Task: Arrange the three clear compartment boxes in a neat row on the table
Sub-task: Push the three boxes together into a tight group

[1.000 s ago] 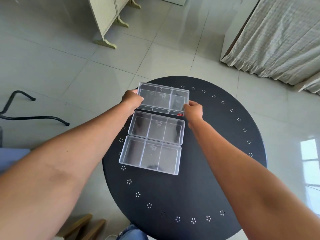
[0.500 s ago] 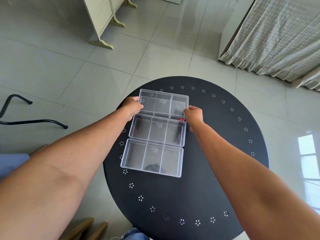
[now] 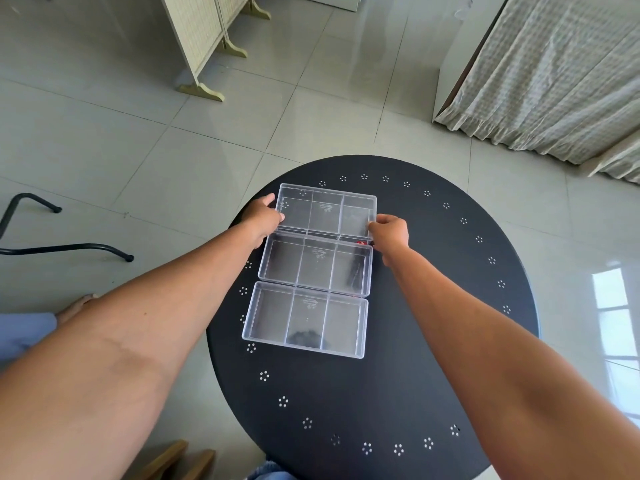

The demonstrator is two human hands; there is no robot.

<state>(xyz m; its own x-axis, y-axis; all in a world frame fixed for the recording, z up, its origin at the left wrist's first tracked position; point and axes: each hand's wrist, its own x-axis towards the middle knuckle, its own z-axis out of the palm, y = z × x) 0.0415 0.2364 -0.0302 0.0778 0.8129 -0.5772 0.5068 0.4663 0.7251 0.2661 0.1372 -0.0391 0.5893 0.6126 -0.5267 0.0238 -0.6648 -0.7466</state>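
**Both hands clamped on the far box**

The left hand [image 3: 262, 218] grips the left short end of the far box [image 3: 325, 211], fingers curled over its rim. The right hand [image 3: 389, 230] pinches the same box at its right near corner, fingertips [image 3: 372, 226] closed on the wall. Held between the two hands, the far box has its near edge meeting the box behind the knuckles; whether it rests flat on the table or is slightly lifted cannot be told.

Just toward the person from both hands lies the middle box [image 3: 317, 266], its far edge touching or slightly under the held box. A small red mark [image 3: 361, 242] shows at the seam, right by the right hand. Nearer again along the forearms sits the near box [image 3: 306, 320], its far edge against the middle box. All three are clear, each split into three compartments.

They lie on the round black table [image 3: 433, 341], dotted with small flower-shaped hole clusters around its rim. Beyond the hands are a tiled floor [image 3: 207, 150], a folding screen [image 3: 204, 32] and a curtain [image 3: 554, 71].
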